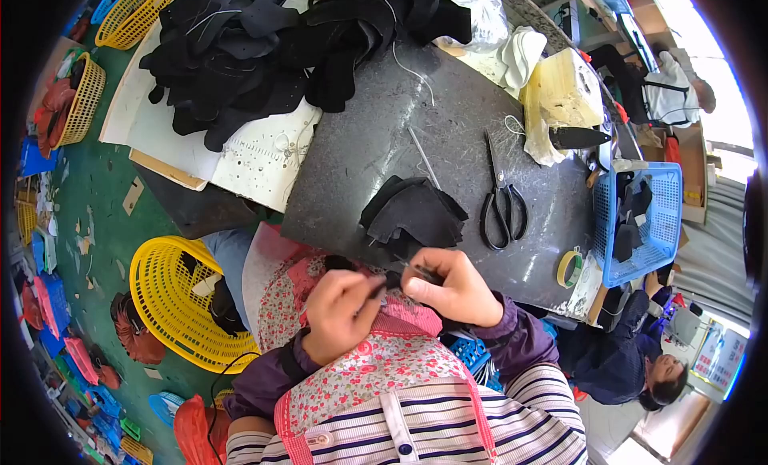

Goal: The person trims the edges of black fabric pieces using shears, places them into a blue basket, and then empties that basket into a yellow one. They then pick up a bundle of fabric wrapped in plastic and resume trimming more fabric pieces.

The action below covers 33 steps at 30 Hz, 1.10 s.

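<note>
Close in front of my apron, my left hand (338,311) pinches a small black piece (391,282) that looks like fabric. My right hand (454,287) is closed on its other side, thumb pressed to the bent fingers; the piece is partly hidden by both hands. Just beyond them, a small stack of black cut pieces (416,213) lies at the table's near edge. A thin metal rod (424,157) rests above that stack. Black-handled scissors (502,213) lie to its right, blades pointing away from me.
A large heap of black cut pieces (240,57) covers the far left of the dark table (360,145). At right are a tape roll (570,269), a blue basket (678,217) and a plastic-wrapped yellowish block (560,89). A yellow basket (172,321) stands left of my legs. Two people are at right.
</note>
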Motion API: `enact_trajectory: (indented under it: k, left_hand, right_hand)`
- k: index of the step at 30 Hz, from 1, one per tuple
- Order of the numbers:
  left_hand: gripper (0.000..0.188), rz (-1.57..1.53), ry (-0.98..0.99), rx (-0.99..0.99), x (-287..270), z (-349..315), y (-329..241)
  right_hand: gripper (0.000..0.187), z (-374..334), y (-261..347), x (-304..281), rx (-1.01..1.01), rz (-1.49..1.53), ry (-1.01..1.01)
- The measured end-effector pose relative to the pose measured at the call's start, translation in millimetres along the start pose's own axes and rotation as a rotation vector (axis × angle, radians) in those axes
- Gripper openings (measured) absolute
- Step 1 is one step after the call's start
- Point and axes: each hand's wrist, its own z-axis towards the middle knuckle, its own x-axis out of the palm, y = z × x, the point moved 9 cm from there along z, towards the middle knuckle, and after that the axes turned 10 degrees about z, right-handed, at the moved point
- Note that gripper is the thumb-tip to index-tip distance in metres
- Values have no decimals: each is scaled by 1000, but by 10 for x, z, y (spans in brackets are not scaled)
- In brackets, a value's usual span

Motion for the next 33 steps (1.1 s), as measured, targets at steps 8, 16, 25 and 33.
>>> enact_trajectory:
  k: [8, 16, 25, 33]
  left_hand:
    - [19, 351, -247, 916, -137, -343, -744]
    - [31, 141, -9, 289, -147, 234, -126]
    - [19, -366, 229, -280, 201, 171, 368]
    - [15, -575, 90, -395, 220, 138, 472]
  right_hand:
    - [14, -51, 198, 205, 53, 129, -45]
    - [14, -13, 873, 119, -334, -28, 208]
    - [21, 221, 345, -575, -251, -665, -485]
    - [25, -126, 494, -415, -365, -366, -481]
